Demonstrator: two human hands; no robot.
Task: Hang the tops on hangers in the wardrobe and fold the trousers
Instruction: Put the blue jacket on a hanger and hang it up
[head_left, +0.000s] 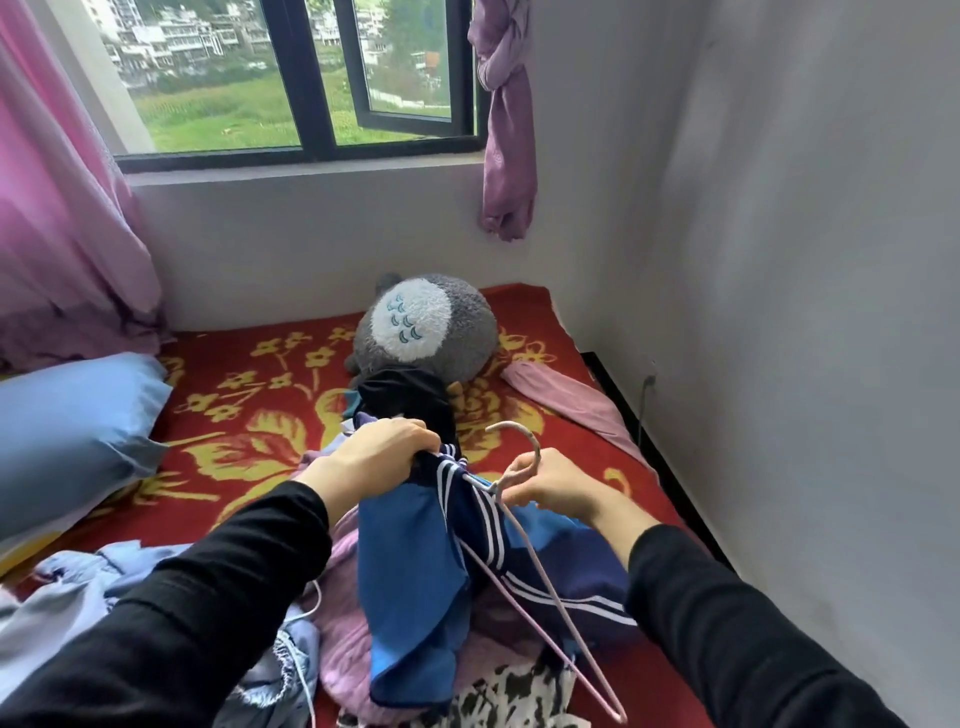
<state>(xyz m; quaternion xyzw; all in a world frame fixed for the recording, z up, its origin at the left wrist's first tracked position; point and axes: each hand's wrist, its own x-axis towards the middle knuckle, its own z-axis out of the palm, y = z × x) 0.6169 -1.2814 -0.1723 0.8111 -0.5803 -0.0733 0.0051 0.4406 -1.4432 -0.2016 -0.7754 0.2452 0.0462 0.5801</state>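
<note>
A blue and navy sports top with white stripes hangs over the bed, bunched at its upper end in the grip of my left hand. My right hand holds a pale pink hanger just below its hook, with the hook curving up between my hands. The hanger's frame slants down to the right, partly inside the top. Under the top lie a lilac fleecy garment, a black and white patterned garment and a black garment.
A red bedspread with yellow flowers covers the bed. On it are a grey plush toy, a blue pillow, light blue clothes and a pink cloth. A white wall stands close on the right; a window is ahead.
</note>
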